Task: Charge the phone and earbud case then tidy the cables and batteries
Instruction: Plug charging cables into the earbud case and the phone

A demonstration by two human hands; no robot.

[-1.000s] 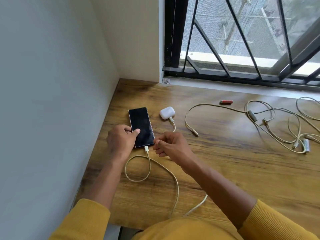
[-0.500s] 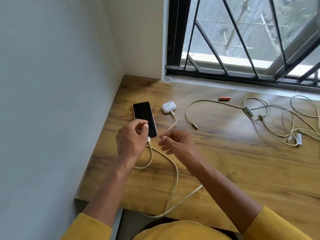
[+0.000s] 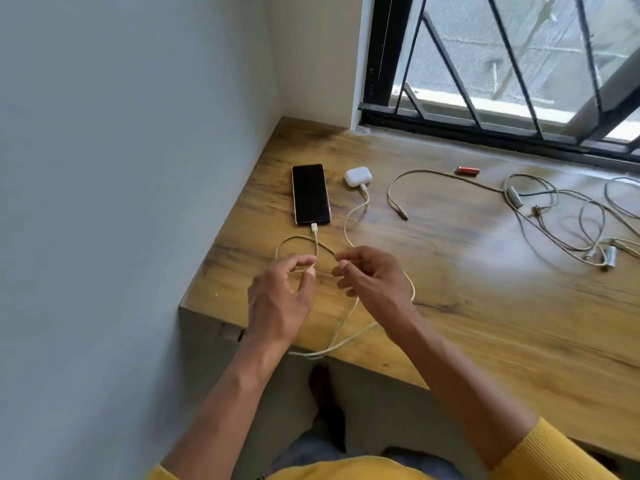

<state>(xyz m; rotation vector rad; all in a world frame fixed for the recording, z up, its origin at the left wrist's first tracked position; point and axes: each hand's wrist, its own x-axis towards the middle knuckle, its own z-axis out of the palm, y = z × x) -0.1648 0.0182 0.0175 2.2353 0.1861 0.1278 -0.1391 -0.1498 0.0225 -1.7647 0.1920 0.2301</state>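
Beige braided cable [image 3: 349, 233] runs from the white earbud case [image 3: 357, 176] toward the right hand [image 3: 372, 282], whose fingers are loosely curled over the wooden desk [image 3: 485, 323]; whether they actually pinch the strand I cannot tell, since the cord vanishes behind the knuckles. Just beside it, the left hand [image 3: 280, 299] hovers with fingers relaxed and spread, thumb and forefinger close to the loop of the phone cable [image 3: 294, 244] but seemingly gripping nothing. Beyond that hand's fingertips lies the phone [image 3: 310, 194], face up with a dark screen, its plug seated in the near end. The case sits just to the right of the phone, also plugged in.

Both charging leads look connected, so the tidying part appears to remain. Well off to the right of the right hand lies a tangle of loose cables [image 3: 568, 216], with a red battery [image 3: 468, 171] beyond it near the window and a silver battery [image 3: 610, 255] at the tangle's near edge.

These cords should be light and limp, apt to spring out of a coil, so taking them near the stiffer connector ends seems wise. The batteries are small, smooth cylinders, likely to roll; pinch them across the middle.
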